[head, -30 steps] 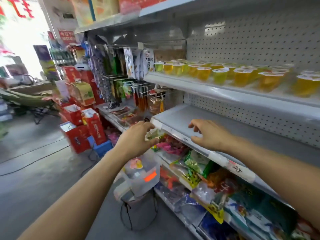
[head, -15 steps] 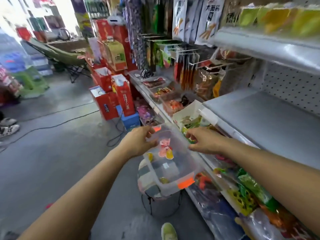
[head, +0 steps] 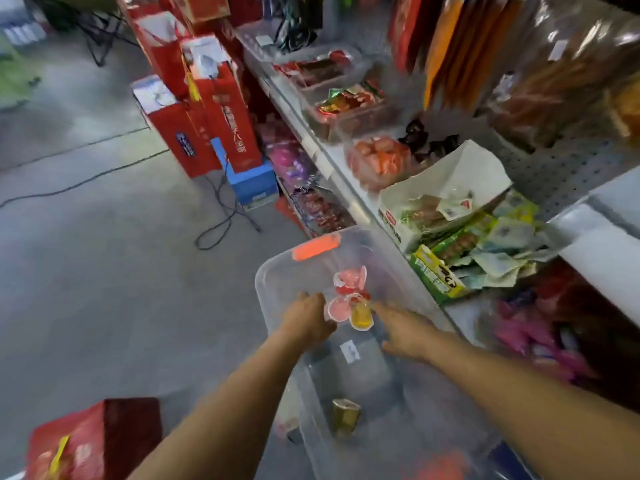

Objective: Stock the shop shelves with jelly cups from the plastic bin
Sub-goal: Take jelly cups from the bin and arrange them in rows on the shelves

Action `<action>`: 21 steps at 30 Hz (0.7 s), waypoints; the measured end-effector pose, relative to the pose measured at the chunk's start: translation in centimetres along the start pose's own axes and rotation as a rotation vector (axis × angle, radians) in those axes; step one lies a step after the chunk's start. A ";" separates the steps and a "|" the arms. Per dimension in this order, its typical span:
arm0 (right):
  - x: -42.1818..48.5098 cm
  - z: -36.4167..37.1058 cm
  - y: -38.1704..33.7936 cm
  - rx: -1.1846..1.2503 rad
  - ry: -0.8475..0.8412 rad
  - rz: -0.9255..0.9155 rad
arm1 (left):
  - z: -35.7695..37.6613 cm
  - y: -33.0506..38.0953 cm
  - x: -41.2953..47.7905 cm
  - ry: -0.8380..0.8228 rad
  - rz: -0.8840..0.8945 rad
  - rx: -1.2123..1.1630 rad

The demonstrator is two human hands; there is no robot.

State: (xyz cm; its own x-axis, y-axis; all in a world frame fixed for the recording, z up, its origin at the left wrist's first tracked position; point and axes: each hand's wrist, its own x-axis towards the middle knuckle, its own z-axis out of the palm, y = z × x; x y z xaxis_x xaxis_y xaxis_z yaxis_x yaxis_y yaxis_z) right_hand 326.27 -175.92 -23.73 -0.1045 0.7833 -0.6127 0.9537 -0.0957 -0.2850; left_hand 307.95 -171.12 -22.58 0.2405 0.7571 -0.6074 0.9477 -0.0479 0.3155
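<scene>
**A:** Head camera: where are the jelly cups?

**B:** In the clear plastic bin. A pink cup and a yellow cup touch near its far end, and a fourth cup lies alone nearer the person.

**A:** And the hands?

**B:** Both are inside the bin. The left hand is against the pink cup, but blur hides whether it grips. The right hand is open, fingers straight toward the yellow cup.

**A:** Around it?

**B:** A shelf of snack packets stands beside the bin on the right. Red gift boxes stand on the floor beyond.
</scene>
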 end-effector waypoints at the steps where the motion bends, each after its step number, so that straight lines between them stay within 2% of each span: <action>1: 1.8 1.0 0.3 -0.001 0.014 -0.001 | 0.8 -0.4 2.0 0.008 -0.028 0.003; 4: 6.8 3.3 1.1 -0.019 0.044 -0.034 | 3.4 -1.8 7.6 0.013 -0.102 0.046; 9: 11.6 6.0 2.3 -0.113 0.026 -0.012 | 7.1 -3.0 13.0 -0.096 -0.206 0.290; 13: 12.6 7.2 2.2 -0.188 0.064 -0.007 | 9.2 -3.3 14.4 -0.161 -0.161 0.523; 17: 12.0 8.8 1.9 -0.265 0.030 0.012 | 11.0 -2.9 14.1 -0.239 -0.218 0.589; 21: 10.8 9.7 1.8 -0.386 -0.015 -0.006 | 12.1 -2.6 13.3 -0.275 -0.202 0.715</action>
State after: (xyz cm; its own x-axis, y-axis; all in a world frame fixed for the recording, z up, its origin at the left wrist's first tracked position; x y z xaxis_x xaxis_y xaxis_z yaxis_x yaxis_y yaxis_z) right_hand 324.13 -173.57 -37.98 -0.1118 0.7736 -0.6237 0.9888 0.1491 0.0077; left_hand 311.27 -168.77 -40.30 0.0041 0.6119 -0.7909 0.8613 -0.4041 -0.3081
